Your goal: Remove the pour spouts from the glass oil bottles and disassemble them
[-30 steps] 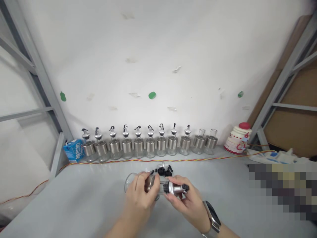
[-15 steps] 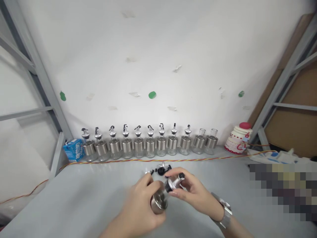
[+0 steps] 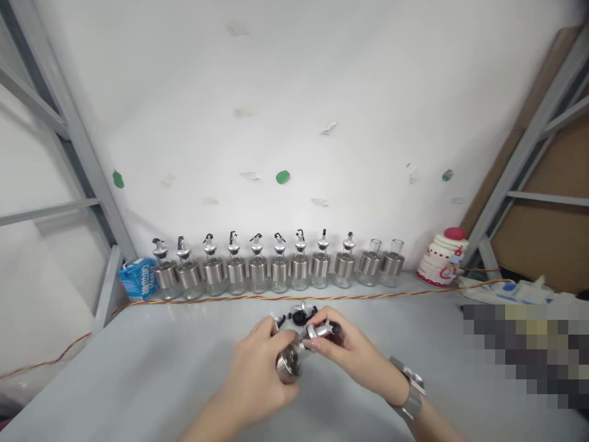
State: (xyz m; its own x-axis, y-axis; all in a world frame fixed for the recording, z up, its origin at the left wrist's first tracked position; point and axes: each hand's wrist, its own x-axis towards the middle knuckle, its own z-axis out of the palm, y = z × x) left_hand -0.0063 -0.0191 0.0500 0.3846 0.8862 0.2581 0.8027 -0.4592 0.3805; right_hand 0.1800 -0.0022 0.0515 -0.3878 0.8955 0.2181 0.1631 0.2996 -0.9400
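Two hands at work over the table (image 3: pixel 115 380), and I have both of them closed on one assembly! Left hand (image 3: pixel 260 371) first: it reaches in from the near side, back of the hand up toward me, fingers bent snugly round the steel sleeve of a bottle (image 3: pixel 289 366), the gap between thumb and fingers filled by it. And the right hand (image 3: pixel 347 356)? That one comes in from the near right, wrist angled inward, watch (image 3: pixel 409 390) on it, thumb on the near side and fingers on the far side, pinching the collar of a pour spout (image 3: pixel 323 332). The bottle is tilted, neck toward the table's back right corner, spout at its mouth; I can't tell how deep it's seated, and the base is hidden behind my left hand. Just beyond my fingers, loose black and silver parts (image 3: pixel 299 317) lie on the tabletop. Behind them, a twisted wire (image 3: pixel 271 298) crosses below the row of bottles (image 3: pixel 280 268) along the back edge, nine wearing spouts, two open-necked at the right end. Blue carton (image 3: pixel 139 279) near the back left corner, red-topped jar (image 3: pixel 439 261) toward the back right!
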